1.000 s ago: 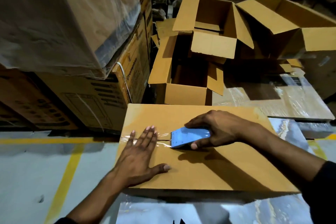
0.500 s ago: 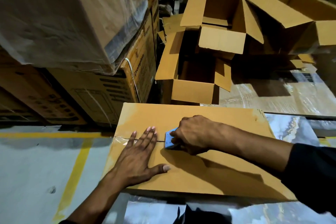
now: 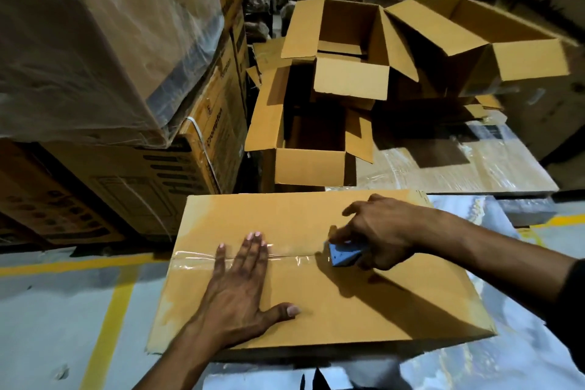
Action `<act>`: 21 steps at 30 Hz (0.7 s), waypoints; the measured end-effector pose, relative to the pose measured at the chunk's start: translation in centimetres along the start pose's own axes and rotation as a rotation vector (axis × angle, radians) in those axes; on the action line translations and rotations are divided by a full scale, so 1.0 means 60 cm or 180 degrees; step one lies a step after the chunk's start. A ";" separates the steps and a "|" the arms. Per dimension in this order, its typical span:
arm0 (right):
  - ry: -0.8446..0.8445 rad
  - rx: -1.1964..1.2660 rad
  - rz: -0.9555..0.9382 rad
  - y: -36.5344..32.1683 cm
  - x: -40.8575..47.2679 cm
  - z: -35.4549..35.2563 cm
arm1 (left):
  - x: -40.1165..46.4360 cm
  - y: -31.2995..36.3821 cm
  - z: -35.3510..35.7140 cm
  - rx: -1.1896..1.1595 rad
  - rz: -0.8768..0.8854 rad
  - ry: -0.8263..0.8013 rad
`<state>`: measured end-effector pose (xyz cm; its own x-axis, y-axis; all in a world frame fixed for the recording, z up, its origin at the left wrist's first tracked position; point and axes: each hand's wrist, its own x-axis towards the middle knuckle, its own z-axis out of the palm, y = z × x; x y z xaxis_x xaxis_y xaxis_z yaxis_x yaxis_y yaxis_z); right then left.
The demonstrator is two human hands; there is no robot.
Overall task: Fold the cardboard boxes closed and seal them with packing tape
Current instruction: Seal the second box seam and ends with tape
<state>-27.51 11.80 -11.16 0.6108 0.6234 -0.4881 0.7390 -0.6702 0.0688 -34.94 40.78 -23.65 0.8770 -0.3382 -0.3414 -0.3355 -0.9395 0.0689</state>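
- The closed cardboard box [image 3: 316, 288], plain tan, lies nearest the camera, clear tape [image 3: 196, 260] glinting along its centre seam.
- Left hand [image 3: 240, 288] presses flat on the seam, fingers straight.
- Right hand [image 3: 380, 231] grips a blue tape dispenser [image 3: 340, 253] on the seam.

My left hand [image 3: 243, 288] lies flat, fingers straight, thumb splayed; my right hand [image 3: 380, 231] curls, pinching with forearm extended.
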 end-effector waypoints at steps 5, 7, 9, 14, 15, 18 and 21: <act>0.0296 0.0554 0.0337 0.053 -0.025 0.011 | 0.045 0.129 -0.009 -0.0128 0.0454 -0.0136; 0.0326 0.0975 0.0427 0.066 -0.032 0.025 | 0.052 0.149 -0.002 -0.0191 0.0345 -0.0032; 0.0377 0.1267 0.0401 0.068 -0.033 0.034 | 0.047 0.142 0.005 -0.0171 0.0286 0.0029; 0.0471 0.0998 0.0149 0.020 -0.010 0.036 | 0.011 0.071 0.019 -0.0140 0.0354 0.0066; 0.0540 0.0782 0.0062 0.004 0.001 0.037 | -0.001 0.051 0.021 -0.0118 0.0348 0.0101; 0.0615 0.0316 -0.0225 -0.052 0.025 0.024 | -0.039 0.005 0.026 -0.0119 0.0304 0.0195; 0.0857 0.0121 -0.0499 -0.095 0.037 -0.002 | -0.048 0.005 0.024 -0.0168 0.0302 0.0356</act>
<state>-30.32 17.07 -12.56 0.5472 0.8012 -0.2420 0.8221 -0.5688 -0.0243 -38.05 41.57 -24.02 0.8761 -0.4266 -0.2248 -0.4025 -0.9037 0.1461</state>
